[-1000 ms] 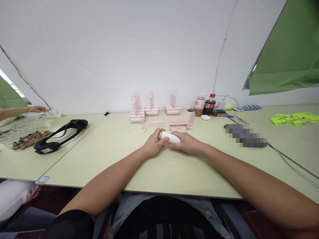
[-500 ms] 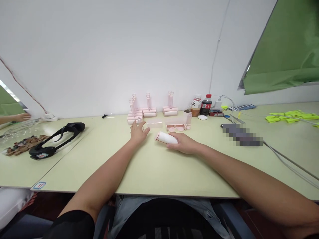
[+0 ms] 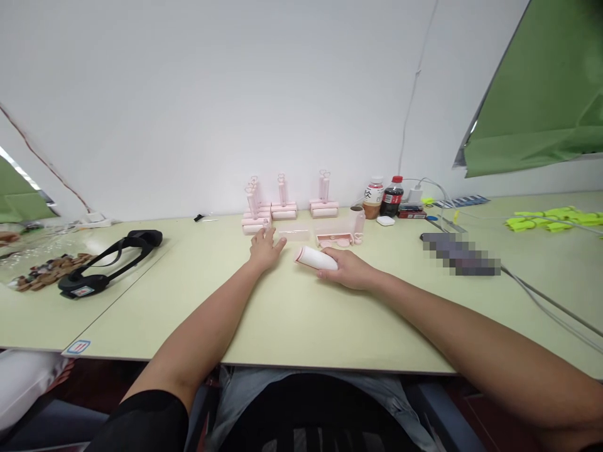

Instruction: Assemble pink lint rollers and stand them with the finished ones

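Note:
A white roll (image 3: 316, 258) with a pinkish end rim lies in my right hand (image 3: 347, 269), whose fingers wrap round its right end. Its other end points left, toward my left hand (image 3: 266, 250). That hand is over the table with its fingers apart and nothing visible in it. Just beyond its fingertips are pink-and-white rollers with upright handles (image 3: 255, 213). A clear pinkish case (image 3: 294, 235) lies beside them, and a pink open tray (image 3: 335, 240) is behind the roll. Near the tray stands a pink cylinder (image 3: 358, 221).
Two bottles, one with a white cap (image 3: 373, 198) and one with a red cap (image 3: 392, 198), stand at the wall. A black headset-like frame (image 3: 113, 263) lies left. Yellow-green pieces (image 3: 551, 218) and a blurred dark object (image 3: 459, 254) with cables lie right.
The view has shifted slightly. The fingers of my left hand are a little less spread. At the far left, another person's hand has mostly moved out of view. My right hand still holds the roll.

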{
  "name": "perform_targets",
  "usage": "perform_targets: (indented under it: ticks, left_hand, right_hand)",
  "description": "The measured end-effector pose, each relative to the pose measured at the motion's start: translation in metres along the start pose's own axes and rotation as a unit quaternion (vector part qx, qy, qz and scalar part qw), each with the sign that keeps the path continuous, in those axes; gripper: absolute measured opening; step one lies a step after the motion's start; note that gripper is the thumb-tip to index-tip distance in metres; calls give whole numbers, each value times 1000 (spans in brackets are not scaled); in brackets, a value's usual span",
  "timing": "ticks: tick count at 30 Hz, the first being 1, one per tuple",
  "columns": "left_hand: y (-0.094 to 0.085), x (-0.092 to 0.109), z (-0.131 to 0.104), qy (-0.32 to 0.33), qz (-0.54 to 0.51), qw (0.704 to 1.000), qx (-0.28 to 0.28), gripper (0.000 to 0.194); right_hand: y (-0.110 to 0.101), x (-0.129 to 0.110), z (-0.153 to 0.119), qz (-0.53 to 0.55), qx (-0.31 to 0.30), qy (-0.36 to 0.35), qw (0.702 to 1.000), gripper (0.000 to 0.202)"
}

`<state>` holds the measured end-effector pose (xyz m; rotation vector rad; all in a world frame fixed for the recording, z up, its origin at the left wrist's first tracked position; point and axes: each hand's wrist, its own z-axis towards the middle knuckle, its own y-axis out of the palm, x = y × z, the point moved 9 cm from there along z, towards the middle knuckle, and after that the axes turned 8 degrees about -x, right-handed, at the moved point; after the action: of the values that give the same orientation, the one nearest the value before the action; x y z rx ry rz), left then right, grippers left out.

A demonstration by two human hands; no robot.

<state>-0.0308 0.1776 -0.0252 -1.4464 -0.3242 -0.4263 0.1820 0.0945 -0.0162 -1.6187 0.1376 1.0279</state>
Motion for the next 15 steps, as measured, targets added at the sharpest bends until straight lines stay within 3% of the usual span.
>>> perform_targets:
  ticks: [4, 8, 11, 13, 15]
  left_hand:
    - [-11, 3, -2, 25, 11, 999, 43, 63]
    - [-46, 23, -21, 113, 24, 977, 180, 42]
    - [-71, 46, -50, 221, -4, 937, 270, 22]
    - [-78, 59, -69, 292, -52, 912, 282, 16]
    - [-79, 67, -82, 328, -106, 901, 263, 22]
  right_hand:
    - [-1, 1, 0, -5, 3, 0, 1000, 42]
    - [-7, -2, -1, 7, 49, 6, 999, 38]
    - [-11, 5, -2, 123, 87, 35, 988, 41]
    - [-11, 10, -1, 248, 98, 41, 963, 42]
    - [-11, 12, -1, 364, 101, 22, 926, 39]
